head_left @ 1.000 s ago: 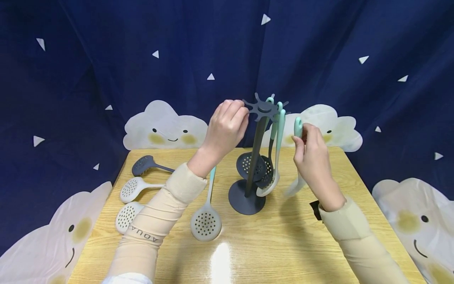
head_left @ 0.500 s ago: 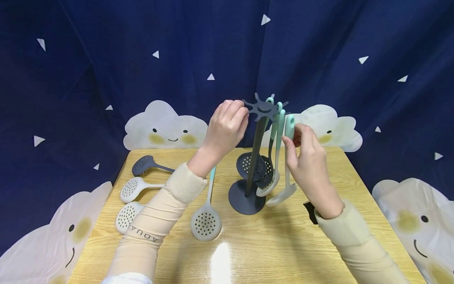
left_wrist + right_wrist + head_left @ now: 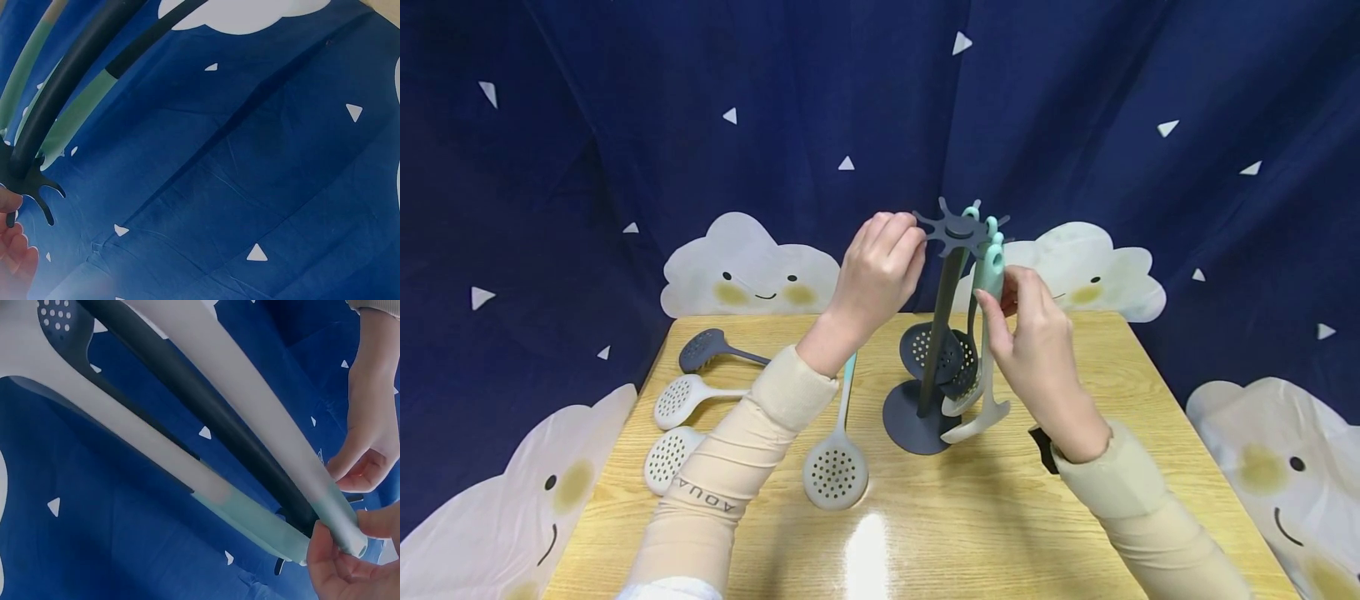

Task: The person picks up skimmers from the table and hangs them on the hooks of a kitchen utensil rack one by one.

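Left hand pinched rack top | right hand gripped pale utensil by handle | best: rack steady, handle hole eased on squarely

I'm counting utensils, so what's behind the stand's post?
Behind the post, a dark perforated utensil head shows on both sides; the strip the post covers cannot be seen.

In the head view, dark capital letters spelling AQUA are printed on the beige left sleeve that the person wears. The word runs in one slanting line across the sleeve's width, between the elbow end and the thick cuff. Where the print meets the sleeve's outer edge, it is too small to make out fully.
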Available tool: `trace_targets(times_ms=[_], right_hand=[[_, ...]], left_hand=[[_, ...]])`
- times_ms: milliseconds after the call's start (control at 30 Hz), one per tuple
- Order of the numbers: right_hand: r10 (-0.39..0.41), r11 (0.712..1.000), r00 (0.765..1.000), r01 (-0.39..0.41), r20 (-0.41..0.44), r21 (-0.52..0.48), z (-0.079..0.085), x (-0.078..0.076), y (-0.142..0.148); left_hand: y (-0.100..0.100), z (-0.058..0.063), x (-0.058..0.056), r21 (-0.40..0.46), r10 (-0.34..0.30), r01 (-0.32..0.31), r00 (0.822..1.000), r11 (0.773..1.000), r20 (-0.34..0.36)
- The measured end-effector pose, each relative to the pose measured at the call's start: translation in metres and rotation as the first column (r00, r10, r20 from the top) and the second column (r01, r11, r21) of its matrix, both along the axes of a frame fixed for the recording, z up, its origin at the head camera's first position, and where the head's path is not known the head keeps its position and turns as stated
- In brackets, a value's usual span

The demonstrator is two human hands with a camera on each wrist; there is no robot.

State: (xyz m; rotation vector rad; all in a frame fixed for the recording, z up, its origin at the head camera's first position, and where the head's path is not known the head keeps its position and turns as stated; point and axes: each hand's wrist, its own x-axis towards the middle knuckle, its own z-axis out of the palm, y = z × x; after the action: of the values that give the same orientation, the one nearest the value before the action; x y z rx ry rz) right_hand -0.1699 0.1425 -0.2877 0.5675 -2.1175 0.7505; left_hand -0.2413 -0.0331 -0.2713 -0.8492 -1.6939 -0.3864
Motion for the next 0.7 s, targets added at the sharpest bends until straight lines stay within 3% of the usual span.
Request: trace_targets(times_ms=[700], right_hand=[[-0.040,0.999,0.999,0.039,-0.012,-0.032,-0.006,-0.011,-0.012]], left_hand=[[-0.001,0.000,0.001,0.001,0.015,-0.015,1.000,1.000,0.001]])
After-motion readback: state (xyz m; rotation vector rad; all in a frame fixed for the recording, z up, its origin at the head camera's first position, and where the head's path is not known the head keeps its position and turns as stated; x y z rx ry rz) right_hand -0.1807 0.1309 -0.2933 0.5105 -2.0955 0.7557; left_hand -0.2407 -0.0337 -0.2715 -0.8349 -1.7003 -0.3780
